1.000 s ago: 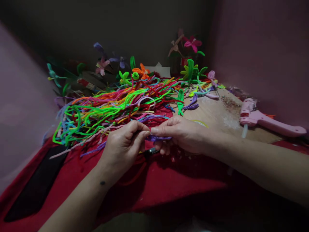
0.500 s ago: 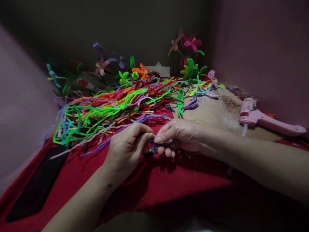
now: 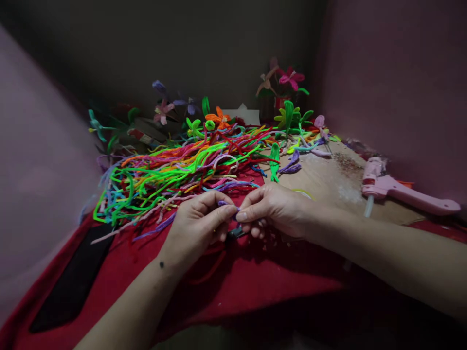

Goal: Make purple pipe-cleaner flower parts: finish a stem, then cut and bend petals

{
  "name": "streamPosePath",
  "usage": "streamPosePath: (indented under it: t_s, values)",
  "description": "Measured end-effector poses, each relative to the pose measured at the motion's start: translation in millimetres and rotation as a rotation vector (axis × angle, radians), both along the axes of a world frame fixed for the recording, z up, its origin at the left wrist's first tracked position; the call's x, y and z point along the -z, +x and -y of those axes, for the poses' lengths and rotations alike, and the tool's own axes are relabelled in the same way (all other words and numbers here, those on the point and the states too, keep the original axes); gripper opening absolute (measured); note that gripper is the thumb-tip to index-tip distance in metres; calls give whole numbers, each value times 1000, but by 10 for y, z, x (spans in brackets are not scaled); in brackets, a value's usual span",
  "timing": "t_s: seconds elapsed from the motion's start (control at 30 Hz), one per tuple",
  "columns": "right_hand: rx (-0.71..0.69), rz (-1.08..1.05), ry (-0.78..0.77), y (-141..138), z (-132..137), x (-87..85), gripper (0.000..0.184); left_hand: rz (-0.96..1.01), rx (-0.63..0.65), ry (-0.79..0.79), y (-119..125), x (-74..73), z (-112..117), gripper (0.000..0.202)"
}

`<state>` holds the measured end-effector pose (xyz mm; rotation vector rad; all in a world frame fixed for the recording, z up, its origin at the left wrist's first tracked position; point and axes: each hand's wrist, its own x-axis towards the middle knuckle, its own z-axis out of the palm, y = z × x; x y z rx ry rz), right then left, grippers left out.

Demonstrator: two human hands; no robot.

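Two of your hands, left hand (image 3: 199, 224) and right hand (image 3: 274, 208), pinch one purple pipe cleaner (image 3: 223, 204) near the colourful pile (image 3: 182, 165), each grip closed on it.

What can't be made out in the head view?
- Purple pipe cleaner: mostly hidden between left hand and right hand; shape unclear.
- Dark tool: mostly covered by the hands.
- Pink glue gun: nozzle tip too dim.
- Back flowers: too dark for detail.

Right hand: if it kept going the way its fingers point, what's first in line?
The right hand points left, so it would first meet the left hand, fingertips already touching over a purple pipe cleaner; depth looks matched.
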<state>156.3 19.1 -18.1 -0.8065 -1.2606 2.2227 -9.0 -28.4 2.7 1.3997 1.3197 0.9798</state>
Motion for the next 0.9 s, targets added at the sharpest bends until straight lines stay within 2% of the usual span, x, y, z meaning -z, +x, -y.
streamPosePath:
  t_s: [0.07,0.2,0.4,0.6,0.67,0.8,0.9]
  values:
    - [-30,3,-56,3,-11,4,9,-52,-19,60,28,8,15,12]
    - [-94,-41,-149,9,-17,6,7,-85,42,91,13,5,6,15]
    - [-85,-28,-146,-1,11,7,6,-145,208,41,-63,-61,-32,19]
    - [-138,17,-186,-8,24,-8,12,-350,311,184,-96,-113,-93,20]
    - [-130,29,-165,2,16,-41,13,-283,324,141,-88,-130,-122,19]
    - [-36,-4,-69,42,-29,-141,15,72,226,-72,-52,-157,-151,22]
    - [42,-45,-4,67,-72,-177,18,91,200,-184,-19,-153,-148,21]
